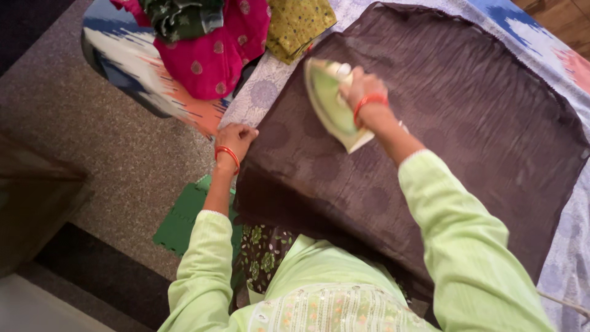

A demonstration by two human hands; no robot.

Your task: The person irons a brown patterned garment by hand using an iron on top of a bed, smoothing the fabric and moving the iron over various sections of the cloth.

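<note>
A single sheer dark brown cloth (pixel 430 135), thin, soft and apt to slide or crease, lies spread over a patterned ironing surface (pixel 258 92); it looks best held flat at its edge. The right hand (pixel 362 92) grasps the handle of one pale green electric iron (pixel 329 104), resting on the cloth's upper part. The left hand (pixel 236 138), fingers curled, pins the cloth's left border. Beyond that border lie three folded garments: one pink (pixel 215 55), one dark green (pixel 184 18), one mustard yellow (pixel 298 24). Each wrist wears one orange bangle
</note>
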